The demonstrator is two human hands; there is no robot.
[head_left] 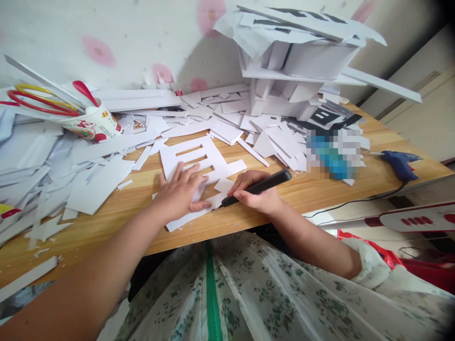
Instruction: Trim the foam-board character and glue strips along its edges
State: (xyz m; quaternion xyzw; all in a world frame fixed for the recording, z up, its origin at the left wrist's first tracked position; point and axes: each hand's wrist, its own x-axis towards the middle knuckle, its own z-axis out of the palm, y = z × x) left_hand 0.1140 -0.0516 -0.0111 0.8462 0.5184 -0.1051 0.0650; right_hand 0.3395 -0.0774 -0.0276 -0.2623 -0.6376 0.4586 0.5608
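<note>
A white board (218, 154) with several rectangular slots cut through it lies on the wooden table near the front edge. My left hand (183, 189) is spread flat on it, fingers apart, pressing around its slots. In my right hand (258, 194) is a black-handled craft knife (272, 181), held like a pen and slanting down to the left. Its tip meets the board's near part, close to my left thumb. The blade itself is barely visible.
White offcuts (101, 184) cover much of the table (142, 227). A paper cup (95, 125) with red- and yellow-handled scissors (42, 100) stands at the back left. A white board model (302, 61) stands at the back right. A blue glue gun (398, 163) lies by the right edge, its cord trailing.
</note>
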